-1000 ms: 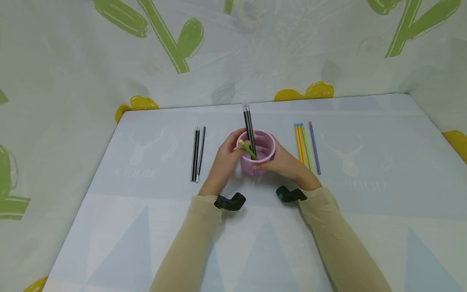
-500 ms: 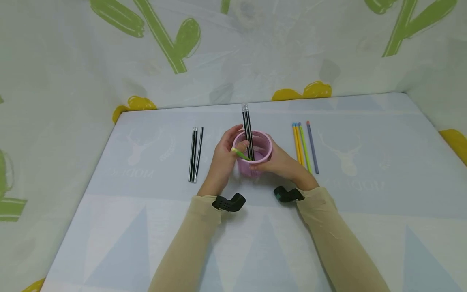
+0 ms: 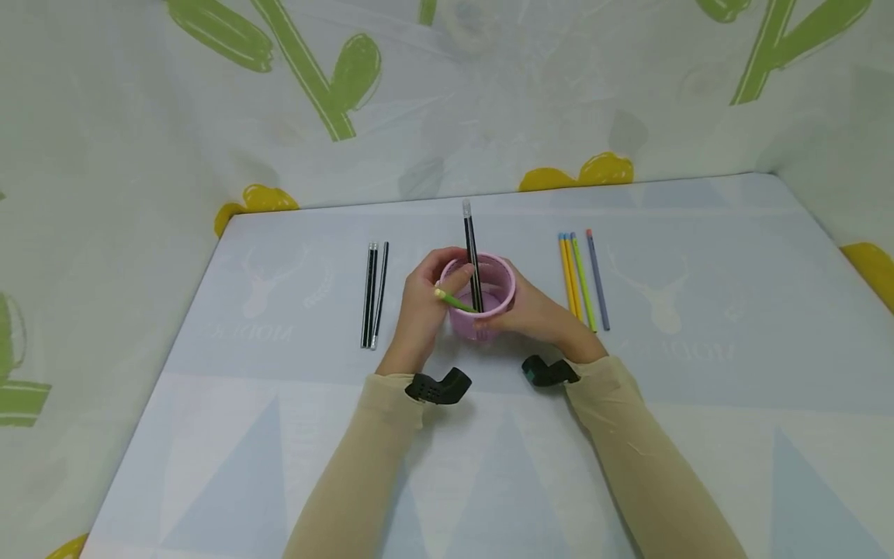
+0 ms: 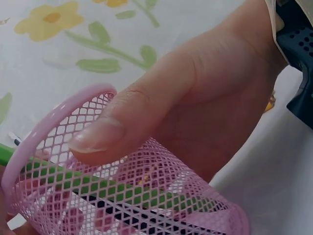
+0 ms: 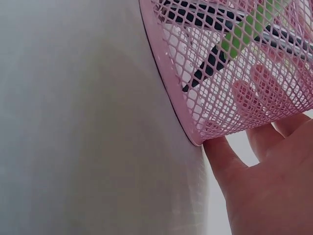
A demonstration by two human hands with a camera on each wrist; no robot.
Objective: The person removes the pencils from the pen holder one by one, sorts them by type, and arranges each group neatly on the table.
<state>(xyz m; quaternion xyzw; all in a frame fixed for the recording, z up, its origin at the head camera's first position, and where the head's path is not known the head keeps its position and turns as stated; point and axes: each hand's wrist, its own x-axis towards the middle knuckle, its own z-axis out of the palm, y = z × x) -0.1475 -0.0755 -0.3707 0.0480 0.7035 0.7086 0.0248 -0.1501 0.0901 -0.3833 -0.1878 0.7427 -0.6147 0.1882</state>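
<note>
Both hands hold a pink mesh pencil cup (image 3: pixel 463 327) at mid-table. My left hand (image 3: pixel 422 303) grips its left side, thumb over the rim and fingers outside. Around the cup's right side curls my right hand (image 3: pixel 541 312), also seen with its fingers against the mesh (image 5: pixel 271 171) in the right wrist view. Black striped pencils (image 3: pixel 469 233) stand in the cup, metal ends up. A green pencil (image 3: pixel 454 300) leans over the near left rim, close to the left thumb (image 4: pixel 102 139). Whether the cup's base touches the table cannot be told.
Several black pencils (image 3: pixel 374 295) lie left of the hands. To the right lie yellow pencils (image 3: pixel 569 272), a lime green pencil (image 3: pixel 585 287) and a purple pencil (image 3: pixel 598 279). A patterned cloth wall (image 3: pixel 447 101) rises behind the table (image 3: pixel 489 466).
The cup has shifted slightly left in both hands. Inside it, the green pencil has swung left and lower over the rim. The left thumb has come further over the cup's opening.
</note>
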